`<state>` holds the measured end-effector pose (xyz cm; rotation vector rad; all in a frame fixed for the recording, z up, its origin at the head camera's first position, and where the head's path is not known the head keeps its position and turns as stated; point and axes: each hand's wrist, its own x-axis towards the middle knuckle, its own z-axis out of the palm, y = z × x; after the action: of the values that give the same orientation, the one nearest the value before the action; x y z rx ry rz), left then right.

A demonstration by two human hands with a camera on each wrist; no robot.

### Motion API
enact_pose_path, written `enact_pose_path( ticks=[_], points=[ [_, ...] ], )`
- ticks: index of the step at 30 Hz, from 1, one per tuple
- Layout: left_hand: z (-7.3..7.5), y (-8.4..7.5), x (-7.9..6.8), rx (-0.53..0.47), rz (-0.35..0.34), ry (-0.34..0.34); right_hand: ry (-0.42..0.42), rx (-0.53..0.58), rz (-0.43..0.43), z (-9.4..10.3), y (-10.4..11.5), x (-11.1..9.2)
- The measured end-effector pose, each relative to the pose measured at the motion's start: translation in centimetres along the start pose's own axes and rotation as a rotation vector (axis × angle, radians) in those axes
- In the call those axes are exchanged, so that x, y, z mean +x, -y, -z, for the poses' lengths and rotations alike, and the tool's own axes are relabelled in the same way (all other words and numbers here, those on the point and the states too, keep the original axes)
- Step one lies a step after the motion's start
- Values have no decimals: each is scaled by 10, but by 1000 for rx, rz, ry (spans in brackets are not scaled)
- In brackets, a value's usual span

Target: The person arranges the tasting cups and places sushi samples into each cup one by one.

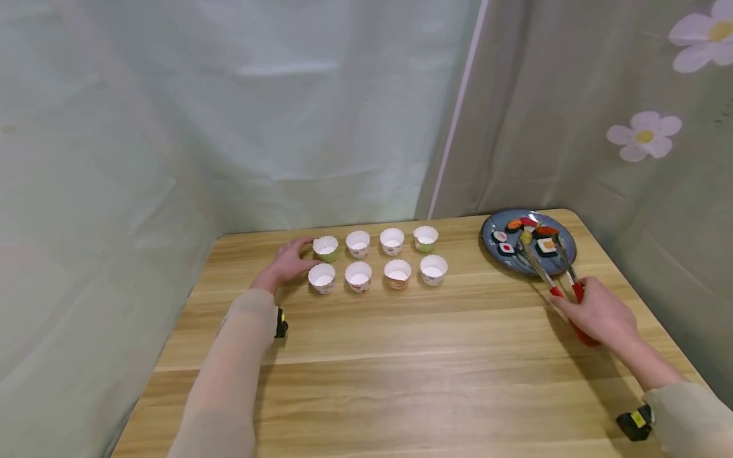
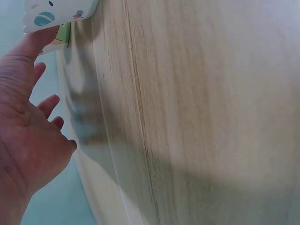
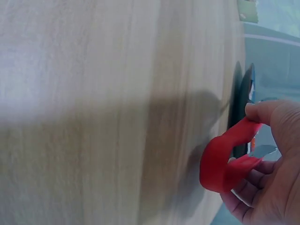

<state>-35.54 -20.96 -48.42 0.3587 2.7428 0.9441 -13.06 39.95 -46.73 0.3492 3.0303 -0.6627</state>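
Note:
My right hand [image 1: 601,312] grips red-handled tongs [image 3: 218,164], thumb on one arm and fingers round the other. Their metal arms reach over a blue plate [image 1: 494,254] of sushi pieces, spread apart on both sides of a white-topped sushi piece [image 1: 546,245]. On the left, my left hand [image 1: 288,262] is beside a green paper cup [image 1: 326,249] at the end of the back row, index finger close to its rim. The thumb points between that cup and the white patterned cup [image 1: 322,280] in front. In the left wrist view the left hand's [image 2: 33,126] other fingers are loosely spread.
Several more paper cups [image 1: 359,278] stand in two rows across the back of the wooden table [image 1: 389,369]. Other sushi pieces [image 1: 506,249] lie on the plate near the back right corner. Hanging curtains [image 1: 332,114] enclose the table behind and on both sides.

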Motion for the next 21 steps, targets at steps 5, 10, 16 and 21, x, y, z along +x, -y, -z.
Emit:
enact_pose_path(
  ticks=[5, 10, 16, 21],
  points=[
    [-1, -2, 4, 47, -18, 9, -88, 1, 50, 13, 3, -3],
    [-2, -6, 9, 73, -28, 16, -189, -46, 132, 36, 10, -5],
    [-4, -4, 16, 65, -17, 37, -250, -116, 219, 62, 17, -1],
    [-5, -1, 18, 63, -29, 38, -230, -292, 273, 80, 18, 3]
  ],
)
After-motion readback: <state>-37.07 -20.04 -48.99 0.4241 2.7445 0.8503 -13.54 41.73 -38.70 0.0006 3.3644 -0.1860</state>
